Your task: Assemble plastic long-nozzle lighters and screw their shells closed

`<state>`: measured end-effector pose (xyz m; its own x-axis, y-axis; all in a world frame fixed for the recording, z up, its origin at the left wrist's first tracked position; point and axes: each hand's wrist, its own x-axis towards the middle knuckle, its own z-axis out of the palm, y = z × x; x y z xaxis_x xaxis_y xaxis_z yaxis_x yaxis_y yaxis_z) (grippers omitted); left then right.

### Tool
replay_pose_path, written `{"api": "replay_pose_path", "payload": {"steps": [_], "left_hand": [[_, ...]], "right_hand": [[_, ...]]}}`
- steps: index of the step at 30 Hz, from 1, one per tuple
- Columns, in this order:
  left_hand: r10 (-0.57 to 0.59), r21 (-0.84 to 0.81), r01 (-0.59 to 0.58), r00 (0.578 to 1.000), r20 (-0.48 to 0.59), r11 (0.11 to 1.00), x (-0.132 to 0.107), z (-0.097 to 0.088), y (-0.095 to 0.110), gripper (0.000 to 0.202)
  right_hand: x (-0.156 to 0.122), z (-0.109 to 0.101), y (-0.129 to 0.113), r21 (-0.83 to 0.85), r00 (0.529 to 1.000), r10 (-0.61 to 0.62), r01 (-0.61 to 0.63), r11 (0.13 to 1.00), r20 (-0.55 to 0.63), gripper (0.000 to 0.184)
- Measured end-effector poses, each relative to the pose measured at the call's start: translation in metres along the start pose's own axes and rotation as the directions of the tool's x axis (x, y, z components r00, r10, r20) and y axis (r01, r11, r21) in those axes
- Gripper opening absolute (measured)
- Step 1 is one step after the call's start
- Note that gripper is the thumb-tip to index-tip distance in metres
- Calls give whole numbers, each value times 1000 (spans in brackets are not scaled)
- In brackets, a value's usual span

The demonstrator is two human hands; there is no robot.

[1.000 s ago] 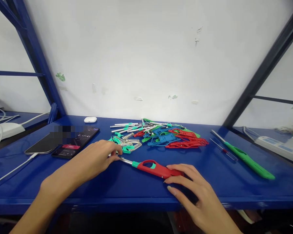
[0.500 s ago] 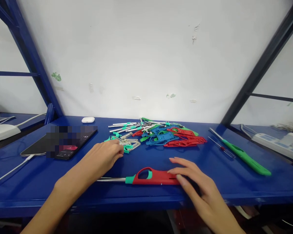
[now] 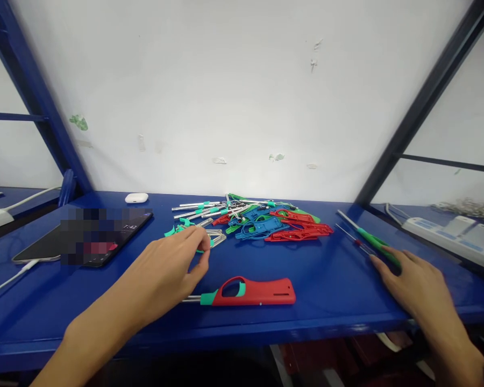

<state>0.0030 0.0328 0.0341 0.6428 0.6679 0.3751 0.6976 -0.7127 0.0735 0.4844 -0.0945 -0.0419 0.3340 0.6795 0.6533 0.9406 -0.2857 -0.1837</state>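
A red lighter (image 3: 250, 293) with a teal collar and a metal tube lies near the front edge of the blue shelf (image 3: 318, 279); neither hand touches it. My left hand (image 3: 167, 271) hovers over its tube end, fingers curled, thumb and forefinger pinched near small teal and metal parts (image 3: 210, 239). My right hand (image 3: 417, 285) rests flat to the right, fingers stretched onto the handle of a green lighter (image 3: 367, 238). A thin red-handled screwdriver (image 3: 353, 240) lies just left of the green lighter.
A pile of red, blue and green lighter shells with metal tubes (image 3: 262, 220) sits at mid-shelf. Two phones (image 3: 84, 239) with a white cable lie at left, a white earbud case (image 3: 136, 198) behind. A white power strip (image 3: 455, 236) is at right. Blue shelf posts stand either side.
My right hand let go of the red lighter and moved right onto the green lighter. The red lighter now lies nearer the front edge. My left hand lifted and its fingers closed.
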Motion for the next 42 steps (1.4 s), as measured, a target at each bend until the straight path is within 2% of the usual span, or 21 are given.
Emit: {"api": "replay_pose_path", "payload": {"steps": [4, 8, 13, 17, 21, 24, 26, 29, 31, 32, 34, 35, 37, 42], "left_hand": [[-37, -321, -5, 992, -123, 947, 4, -6, 25, 12], [8, -502, -104, 982, -189, 858, 7, 6, 43, 13], [117, -504, -269, 943, -313, 821, 8, 26, 50, 20], [145, -516, -281, 947, -288, 809, 10, 32, 53, 21], [124, -534, -289, 938, -323, 795, 10, 35, 60, 21], [97, -541, -328, 907, -411, 774, 10, 40, 65, 22], [77, -543, -340, 891, -448, 767, 9, 42, 69, 23], [62, -559, -337, 890, -452, 758, 8, 43, 74, 19], [52, -581, -317, 904, -425, 749, 7, 44, 77, 19], [45, -597, -307, 911, -411, 741, 6, 45, 78, 20], [33, -637, -297, 920, -391, 711, 5, 46, 81, 23], [28, -658, -298, 921, -387, 691, 4, 47, 83, 24], [18, -696, -303, 923, -385, 651, 4, 48, 86, 21], [4, -767, -280, 940, -341, 577, 5, 45, 93, 16]], "right_hand": [[-10, 9, 15, -92, 994, 105, -105, 990, -5, 36], [-10, 8, 14, -122, 995, 101, -99, 988, 13, 39], [11, 14, 12, -82, 999, 5, -2, 997, 33, 58], [30, 23, -1, 44, 984, -97, 92, 995, 149, 42], [32, 15, -26, 220, 965, -173, 129, 967, 197, 32], [25, -2, -49, 362, 979, -161, 106, 926, 126, 29], [20, -14, -67, 446, 997, -76, 65, 893, 5, 29], [13, -35, -101, 608, 982, 79, 44, 793, -173, 27], [9, -50, -129, 709, 957, 146, 78, 701, -249, 27], [7, -57, -145, 767, 955, 173, 77, 637, -239, 25], [2, -70, -173, 935, 962, 219, 83, 344, -166, 25], [-1, -75, -186, 965, 972, 197, 77, 252, -129, 28], [-6, -82, -204, 989, 986, 156, 39, 146, -62, 29], [-14, -80, -217, 997, 998, 15, 62, 43, -63, 25]]}}
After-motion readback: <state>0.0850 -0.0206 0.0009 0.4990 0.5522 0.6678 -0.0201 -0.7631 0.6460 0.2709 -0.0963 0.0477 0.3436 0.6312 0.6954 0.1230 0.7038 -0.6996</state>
